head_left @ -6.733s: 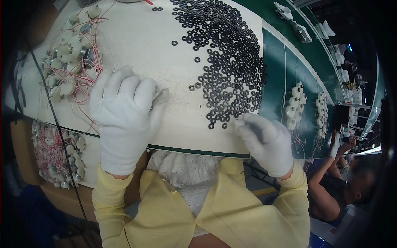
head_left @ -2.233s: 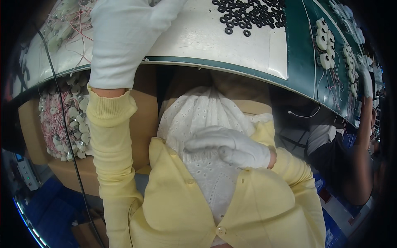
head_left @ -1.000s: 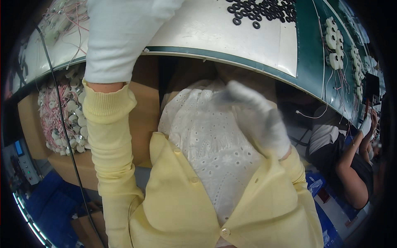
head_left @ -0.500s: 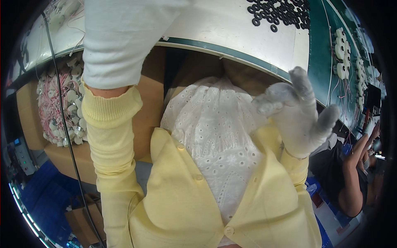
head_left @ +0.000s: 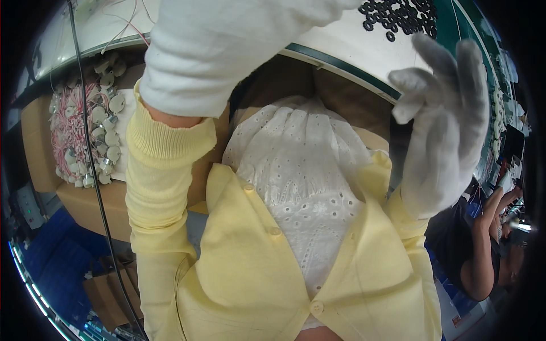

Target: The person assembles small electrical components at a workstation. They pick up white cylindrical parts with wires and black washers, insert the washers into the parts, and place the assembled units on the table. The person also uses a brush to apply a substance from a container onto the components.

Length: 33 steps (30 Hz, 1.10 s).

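1) A white tabletop point(head_left: 364, 50) edged in green spans the top
2) Black rings point(head_left: 402, 18) lie clustered on its right side
3) Thin reddish wires point(head_left: 129, 23) trail over its left part
4) A green surface point(head_left: 447, 23) borders it on the right
5) A cardboard box point(head_left: 38, 153) below left holds round white parts point(head_left: 99, 115) and pink wires point(head_left: 70, 116)

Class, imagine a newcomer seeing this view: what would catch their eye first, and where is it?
Probably the two white-gloved hands: the right hand, raised with fingers spread at the picture's right, and the left hand, large at the top and partly cut off. Next, perhaps, the cluster of black rings at the upper right, dark against the white tabletop, and the heap of white parts with reddish wires at the left.
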Available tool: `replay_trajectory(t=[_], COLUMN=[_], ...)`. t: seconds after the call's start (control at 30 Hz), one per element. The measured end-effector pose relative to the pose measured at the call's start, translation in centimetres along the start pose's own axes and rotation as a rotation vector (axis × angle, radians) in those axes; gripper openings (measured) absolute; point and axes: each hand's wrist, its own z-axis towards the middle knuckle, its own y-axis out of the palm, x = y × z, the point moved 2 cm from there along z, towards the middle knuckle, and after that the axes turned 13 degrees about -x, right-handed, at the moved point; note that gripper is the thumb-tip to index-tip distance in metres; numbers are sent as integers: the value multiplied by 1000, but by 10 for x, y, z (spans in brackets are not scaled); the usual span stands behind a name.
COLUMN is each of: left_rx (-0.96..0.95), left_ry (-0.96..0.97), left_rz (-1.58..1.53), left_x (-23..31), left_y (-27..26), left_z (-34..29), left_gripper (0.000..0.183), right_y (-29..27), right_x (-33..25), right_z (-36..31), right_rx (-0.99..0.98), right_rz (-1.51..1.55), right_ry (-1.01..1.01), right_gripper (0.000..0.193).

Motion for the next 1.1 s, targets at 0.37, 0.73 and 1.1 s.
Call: replay_trajectory(t=[0.37,0.73,1.1], left_rx=[-15,-2,-23], left_ry=[-24,-49,-67], left_rz=[-32,-50,-79], left_x=[3,11,9], left_y=[-4,-13,-12], left_z=[-4,-5,0], left_gripper=[30,32,33], right_y=[5,-41,-31], right_x=[7,-39,15], right_z=[31,-16,18], right_rx=[205,-589,-274], right_rz=[-480,-633,-647], right_ry=[6,93,177], right_gripper=[39,42,46])
